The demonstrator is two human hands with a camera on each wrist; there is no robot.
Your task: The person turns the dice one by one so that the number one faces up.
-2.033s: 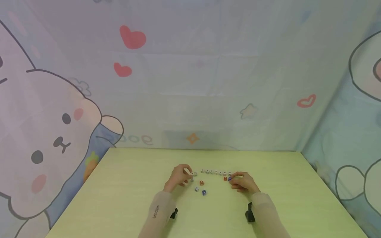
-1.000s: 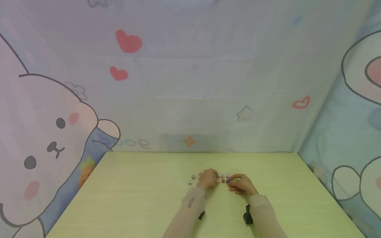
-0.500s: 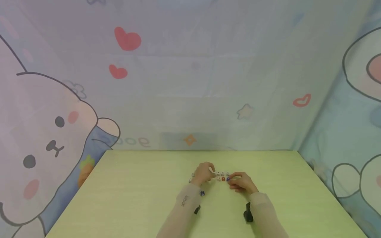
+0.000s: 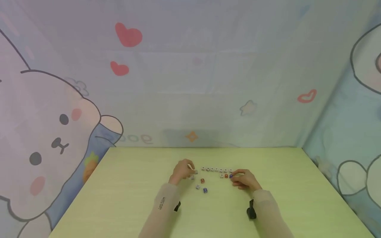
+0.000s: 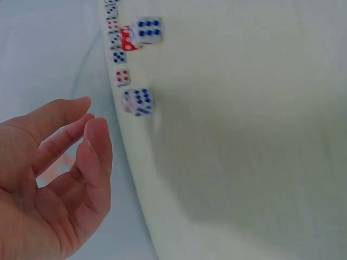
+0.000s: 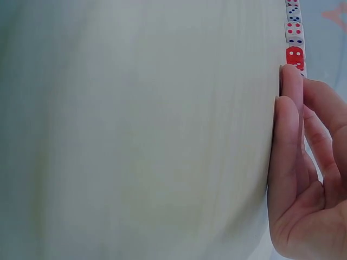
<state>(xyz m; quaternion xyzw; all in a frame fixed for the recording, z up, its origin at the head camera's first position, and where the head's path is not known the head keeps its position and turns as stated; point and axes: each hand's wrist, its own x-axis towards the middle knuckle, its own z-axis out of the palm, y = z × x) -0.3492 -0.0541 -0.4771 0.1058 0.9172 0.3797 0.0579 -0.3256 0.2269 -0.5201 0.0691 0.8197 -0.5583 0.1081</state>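
My left hand hovers beside two white dice at the left, fingertips close to the white die. In the left wrist view its loosely curved fingers hold nothing, with a white die with blue pips just ahead. My right hand keeps its fingertips right at the blue die, which ends a short row with a red die and a white die. In the right wrist view the fingers cover the blue die, with the red die just past them.
A long row of white dice lies behind the short row. Nearer the front are a loose red die, a white die and a blue die. A printed cloth backdrop hangs behind the table.
Since two seconds ago, a white die has joined the short row, left of its red die. My left hand reached right over the rows, then drew back left. The right hand stays at the blue die.
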